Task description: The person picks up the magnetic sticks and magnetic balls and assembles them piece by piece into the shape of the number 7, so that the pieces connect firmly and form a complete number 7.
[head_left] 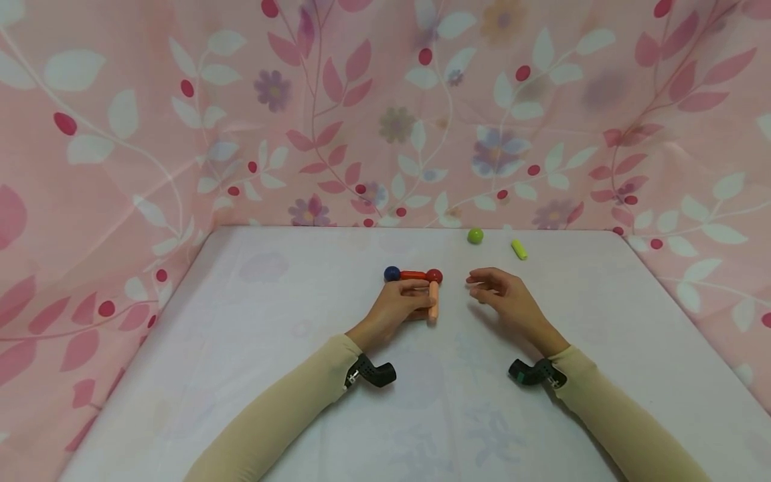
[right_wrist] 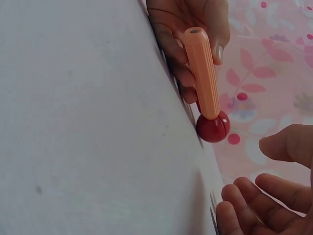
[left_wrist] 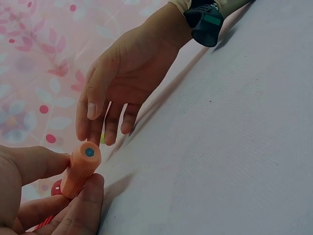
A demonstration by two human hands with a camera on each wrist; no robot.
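Observation:
My left hand [head_left: 397, 308] pinches an orange rod [head_left: 434, 303] between thumb and fingers. In the right wrist view the orange rod [right_wrist: 203, 73] joins a red ball [right_wrist: 213, 127] at one end; its other end is bare, with a small dark spot. From the red ball [head_left: 434, 276] a red rod [head_left: 413, 275] runs left to a dark blue ball [head_left: 392, 273]. To the right of these joined pieces, my right hand [head_left: 512, 304] hovers with relaxed, slightly bent fingers, holding nothing.
A green ball [head_left: 475, 235] lies near the far edge of the white table [head_left: 289, 402], with a yellow-green rod [head_left: 519, 250] to its right. Behind and beside the table hangs a pink floral cloth [head_left: 373, 120]. Both wrists wear dark cameras.

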